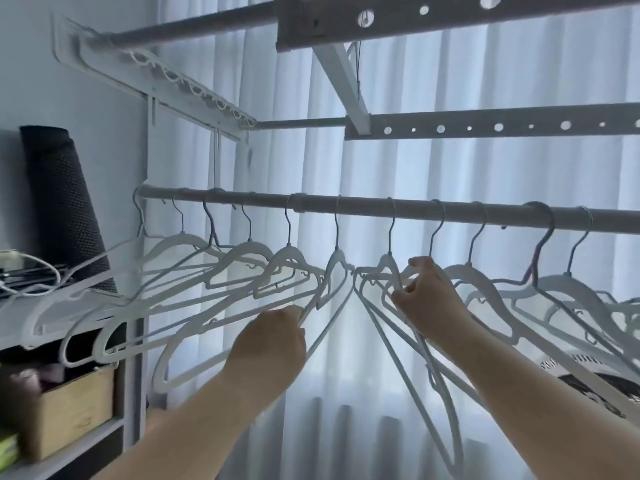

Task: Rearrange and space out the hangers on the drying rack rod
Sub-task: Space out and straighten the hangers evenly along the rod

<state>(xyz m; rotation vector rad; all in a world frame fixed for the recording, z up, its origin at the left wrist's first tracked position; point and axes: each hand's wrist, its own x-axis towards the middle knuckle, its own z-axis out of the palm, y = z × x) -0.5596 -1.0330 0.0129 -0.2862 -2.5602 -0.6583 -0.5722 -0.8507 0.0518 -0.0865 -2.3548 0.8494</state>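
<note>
The left hand (273,336) is pinching the lower bar of one hanger (334,271); the right hand (427,299) is pinching the shoulder of the next hanger (388,268); both hangers are hooked above the hands on the rod (415,206), which is running left to right, their bodies swinging crosswise toward the person.

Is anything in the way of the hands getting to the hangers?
No. Both hands are already on hangers. The left hand grips the lower edge of a white hanger, and the right hand pinches the shoulder of the next hanger. Both hang from the rod, with neighbours crowding close on either side.
</note>
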